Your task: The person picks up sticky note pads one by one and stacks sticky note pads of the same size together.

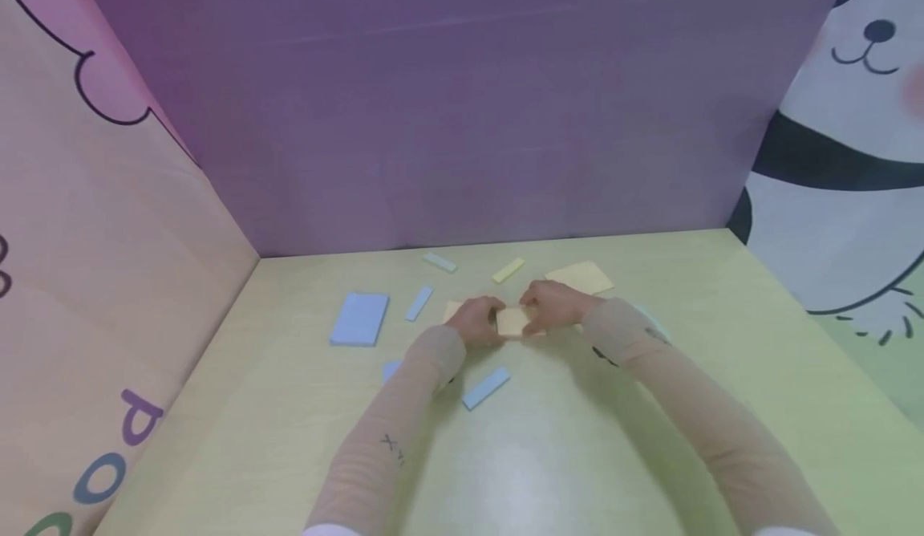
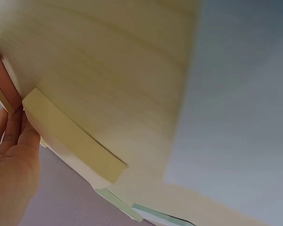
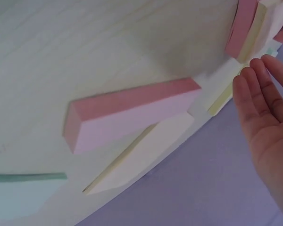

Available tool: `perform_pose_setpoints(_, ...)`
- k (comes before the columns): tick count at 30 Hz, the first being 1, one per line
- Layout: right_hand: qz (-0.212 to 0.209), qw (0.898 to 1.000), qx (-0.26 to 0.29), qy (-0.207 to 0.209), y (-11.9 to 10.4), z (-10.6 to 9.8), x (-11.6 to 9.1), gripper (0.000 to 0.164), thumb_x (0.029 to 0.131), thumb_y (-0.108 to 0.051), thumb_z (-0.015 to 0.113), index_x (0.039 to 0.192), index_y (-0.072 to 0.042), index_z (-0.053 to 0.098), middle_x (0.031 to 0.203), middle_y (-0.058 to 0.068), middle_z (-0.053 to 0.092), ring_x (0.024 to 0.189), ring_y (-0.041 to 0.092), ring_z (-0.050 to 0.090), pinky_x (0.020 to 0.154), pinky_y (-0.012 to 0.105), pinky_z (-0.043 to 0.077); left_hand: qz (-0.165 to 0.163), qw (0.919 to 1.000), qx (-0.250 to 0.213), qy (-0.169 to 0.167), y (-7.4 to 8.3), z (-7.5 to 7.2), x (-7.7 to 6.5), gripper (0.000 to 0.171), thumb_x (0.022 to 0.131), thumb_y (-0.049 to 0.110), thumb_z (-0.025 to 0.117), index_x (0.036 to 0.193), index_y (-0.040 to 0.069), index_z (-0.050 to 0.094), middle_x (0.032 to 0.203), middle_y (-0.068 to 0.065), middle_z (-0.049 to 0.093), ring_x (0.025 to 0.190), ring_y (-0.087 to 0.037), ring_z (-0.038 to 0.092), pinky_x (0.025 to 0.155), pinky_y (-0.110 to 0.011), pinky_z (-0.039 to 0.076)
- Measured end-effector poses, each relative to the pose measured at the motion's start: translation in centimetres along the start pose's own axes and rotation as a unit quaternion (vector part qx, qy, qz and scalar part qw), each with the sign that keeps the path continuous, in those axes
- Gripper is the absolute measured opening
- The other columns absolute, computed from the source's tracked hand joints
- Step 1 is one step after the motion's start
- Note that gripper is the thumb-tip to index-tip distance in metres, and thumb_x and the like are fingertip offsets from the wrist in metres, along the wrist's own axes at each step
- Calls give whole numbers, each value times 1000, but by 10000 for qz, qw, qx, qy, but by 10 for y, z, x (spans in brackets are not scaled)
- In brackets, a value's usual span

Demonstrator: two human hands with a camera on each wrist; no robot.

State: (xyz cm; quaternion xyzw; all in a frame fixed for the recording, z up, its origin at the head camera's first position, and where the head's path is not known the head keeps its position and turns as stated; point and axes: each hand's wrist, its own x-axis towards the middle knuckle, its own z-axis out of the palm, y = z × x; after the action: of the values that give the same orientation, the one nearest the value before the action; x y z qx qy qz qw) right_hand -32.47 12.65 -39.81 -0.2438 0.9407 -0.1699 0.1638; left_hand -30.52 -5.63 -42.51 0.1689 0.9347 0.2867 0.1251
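Note:
A small stack of sticky note pads [image 1: 512, 322], cream on top, lies between the two hands in the middle of the table. Its pink layer [image 3: 241, 28] shows in the right wrist view. My left hand [image 1: 476, 322] holds the stack at its left side; in the left wrist view its fingertips meet the stack's end. My right hand [image 1: 559, 306] is at the right side, its fingers fairly straight in the right wrist view, with tips close to the stack. Whether they touch it is hard to tell. A cream pad [image 1: 451, 310] sits partly behind the left hand.
A large blue pad [image 1: 359, 319] and narrow blue strips [image 1: 487, 388] lie left and in front. Farther back are a pale green strip [image 1: 439, 262], a yellow strip [image 1: 508, 270] and a larger cream pad [image 1: 580, 278]. A thick pink pad [image 3: 132, 113] lies near the right hand.

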Motion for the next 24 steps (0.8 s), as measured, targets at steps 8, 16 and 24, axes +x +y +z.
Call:
perform_pose_setpoints(8, -178, 9990, 314, 252, 15, -13, -9, 55, 76, -26, 71, 121, 2, 54, 118, 16, 56, 110, 32, 52, 97, 44, 41, 116, 9999, 28, 19, 3, -2, -4, 59, 69, 9, 77, 123, 3, 55, 123, -12, 58, 115, -26, 52, 103, -35, 37)
perform_pose_setpoints(16, -324, 9984, 146, 435, 30, -26, -24, 55, 81, -28, 67, 123, 3, 53, 118, 18, 54, 110, 35, 51, 95, 47, 42, 68, 10000, -8, 19, -1, 0, -3, 60, 68, 10, 77, 124, 5, 54, 124, -10, 57, 116, -25, 51, 104, -36, 36)
perform_pose_setpoints(24, -154, 9980, 241, 559, 43, -35, -42, 54, 82, -26, 66, 122, 6, 51, 120, 22, 54, 111, 39, 51, 95, 49, 42, 37, 10000, -49, 29, -5, 3, 1, 61, 68, 10, 77, 124, 6, 54, 125, -9, 57, 117, -24, 51, 104, -36, 36)
